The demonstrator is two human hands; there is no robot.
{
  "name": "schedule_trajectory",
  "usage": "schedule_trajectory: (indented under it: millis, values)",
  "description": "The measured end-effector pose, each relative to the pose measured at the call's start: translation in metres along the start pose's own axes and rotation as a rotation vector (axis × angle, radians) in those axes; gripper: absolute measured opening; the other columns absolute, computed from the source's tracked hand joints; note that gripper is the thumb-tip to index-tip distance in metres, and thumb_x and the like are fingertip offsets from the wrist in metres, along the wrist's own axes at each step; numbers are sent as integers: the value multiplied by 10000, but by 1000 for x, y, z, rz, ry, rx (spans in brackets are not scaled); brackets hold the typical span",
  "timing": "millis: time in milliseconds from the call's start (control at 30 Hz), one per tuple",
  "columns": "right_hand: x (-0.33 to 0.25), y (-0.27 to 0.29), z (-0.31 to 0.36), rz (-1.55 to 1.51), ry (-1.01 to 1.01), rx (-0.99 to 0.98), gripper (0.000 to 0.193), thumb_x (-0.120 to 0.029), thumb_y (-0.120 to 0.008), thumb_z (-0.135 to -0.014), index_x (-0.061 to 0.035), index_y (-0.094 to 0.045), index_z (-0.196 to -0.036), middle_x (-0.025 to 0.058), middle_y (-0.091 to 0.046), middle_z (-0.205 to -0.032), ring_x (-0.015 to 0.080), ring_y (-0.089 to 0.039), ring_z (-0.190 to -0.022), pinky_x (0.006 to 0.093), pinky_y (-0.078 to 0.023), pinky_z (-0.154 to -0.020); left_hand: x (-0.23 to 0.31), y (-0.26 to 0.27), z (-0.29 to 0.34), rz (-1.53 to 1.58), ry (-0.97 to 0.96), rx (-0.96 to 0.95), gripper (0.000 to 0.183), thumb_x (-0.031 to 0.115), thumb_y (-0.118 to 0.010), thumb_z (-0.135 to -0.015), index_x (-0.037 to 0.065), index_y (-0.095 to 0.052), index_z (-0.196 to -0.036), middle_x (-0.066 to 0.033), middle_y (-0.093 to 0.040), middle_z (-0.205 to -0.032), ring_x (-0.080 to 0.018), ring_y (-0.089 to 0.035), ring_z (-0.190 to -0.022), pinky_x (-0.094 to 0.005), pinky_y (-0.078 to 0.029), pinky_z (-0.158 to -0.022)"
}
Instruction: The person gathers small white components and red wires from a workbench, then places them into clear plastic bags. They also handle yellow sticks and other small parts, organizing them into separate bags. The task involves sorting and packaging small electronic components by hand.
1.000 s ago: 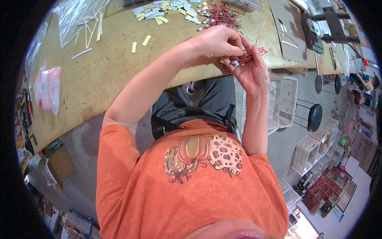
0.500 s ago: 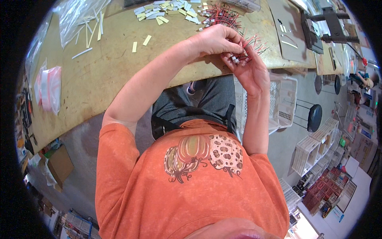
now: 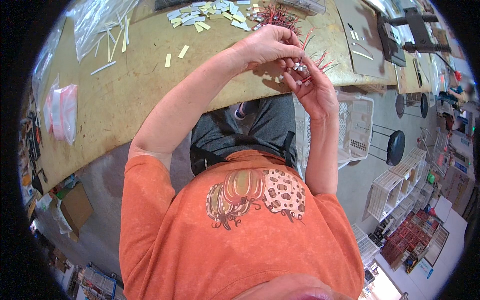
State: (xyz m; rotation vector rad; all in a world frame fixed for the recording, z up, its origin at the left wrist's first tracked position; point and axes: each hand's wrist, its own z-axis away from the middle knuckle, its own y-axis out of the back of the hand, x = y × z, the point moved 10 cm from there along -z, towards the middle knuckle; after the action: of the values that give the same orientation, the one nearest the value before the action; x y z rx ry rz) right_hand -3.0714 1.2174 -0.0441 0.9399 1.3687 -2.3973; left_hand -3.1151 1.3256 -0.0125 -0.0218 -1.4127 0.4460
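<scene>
Over the far middle of the workbench my left hand (image 3: 270, 46) is closed, thumb and fingers pinched on wire near the other hand's fingertips. Held by my right hand (image 3: 317, 93) is a bunch of short red and black wire leads with white connectors (image 3: 306, 79), the wire ends sticking out to the right. Curled fingers partly hide the bunch. Just beyond my left hand lies a larger pile of similar leads (image 3: 277, 18) on the bench.
Cream and white strips (image 3: 207, 15) lie scattered on the workbench (image 3: 125, 95). A plastic bag with pink contents (image 3: 63, 112) sits at left. Clear plastic film (image 3: 95, 25) lies beyond. A black clamp-like device (image 3: 392, 40) stands at right. White crates (image 3: 357, 125) are beside the bench.
My left hand has shifted slightly up and left. In my right hand the leads have spread apart, and more white connectors show between the two hands.
</scene>
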Motion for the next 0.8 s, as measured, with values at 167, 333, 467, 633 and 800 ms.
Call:
schedule_trajectory:
  millis: [167,333,467,633,800]
  values:
    - [-2,8,-2,66,42,-8,273,-178,-521,-1016,39,-610,-1159,146,-703,-999,239,-712,-879,370,-620,-797,0,-2,0,26,-8,-18,144,153,-709,-906,40,-625,-934,-11,-654,-775,-52,-625,-654,-191,-510,-585]
    - [-3,10,0,90,37,62,260,-175,-514,-1019,39,-612,-1129,169,-701,-1032,266,-716,-923,362,-623,-783,1,1,0,12,-20,18,134,117,-692,-908,23,-630,-980,-17,-653,-769,-68,-632,-659,-196,-519,-587]
    - [-2,6,1,109,44,62,249,-168,-533,-1011,36,-605,-1134,169,-703,-1026,283,-714,-952,347,-626,-769,3,-1,1,15,-14,2,141,112,-695,-906,19,-643,-997,-22,-652,-763,-74,-632,-663,-198,-524,-588]
    - [-1,1,1,140,17,-1,227,-159,-569,-995,24,-608,-1124,168,-705,-1025,287,-720,-930,321,-632,-725,-3,0,-2,-11,-22,3,124,126,-701,-908,17,-666,-957,-32,-662,-776,-73,-631,-672,-200,-526,-584]
    - [0,9,0,109,17,23,233,-165,-513,-1019,26,-594,-1126,194,-699,-1030,304,-721,-921,325,-632,-703,-6,0,-2,-21,6,5,127,134,-704,-909,14,-676,-938,-47,-682,-807,-78,-643,-678,-213,-533,-573]
